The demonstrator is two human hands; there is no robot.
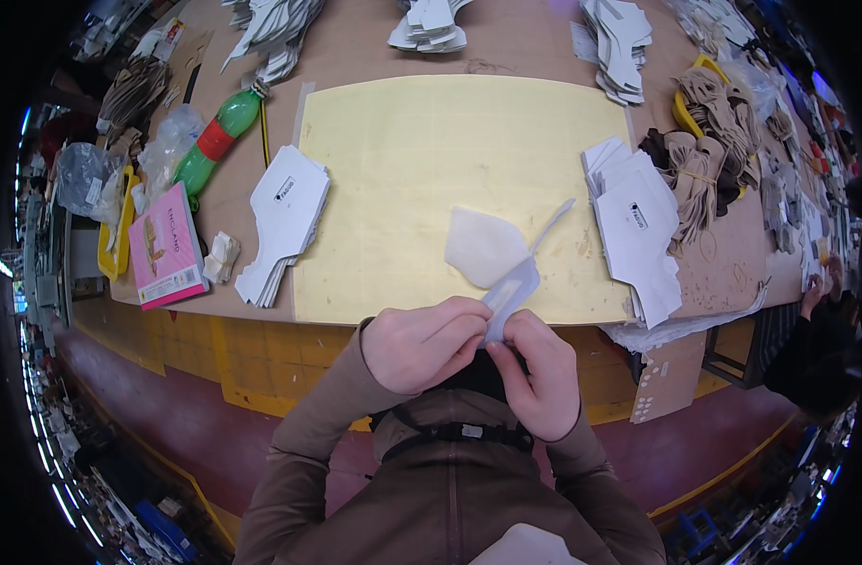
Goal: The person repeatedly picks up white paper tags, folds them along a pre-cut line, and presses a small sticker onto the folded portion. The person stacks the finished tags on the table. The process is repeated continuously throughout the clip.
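Above the near edge of the table, my left hand (423, 344) and my right hand (544, 377) pinch the lower end of a thin, pale shoe-upper piece (515, 284) between fingers and thumbs. Its upper part spreads into a wide cream panel (485, 245) and a narrow strip (553, 224), lying over the pale yellow sheet (384, 188). My fingertips cover the gripped end, so its exact shape there is hidden. Another whitish cut piece (525, 546) rests on my lap.
Stacks of white cut pieces (285, 212) flank the sheet, with another stack (635, 221) to the right. Further left are a pink notebook (167, 247) and a green bottle (219, 139). Tan bundles (699, 169) lie far right. A person (817, 339) is at the right edge.
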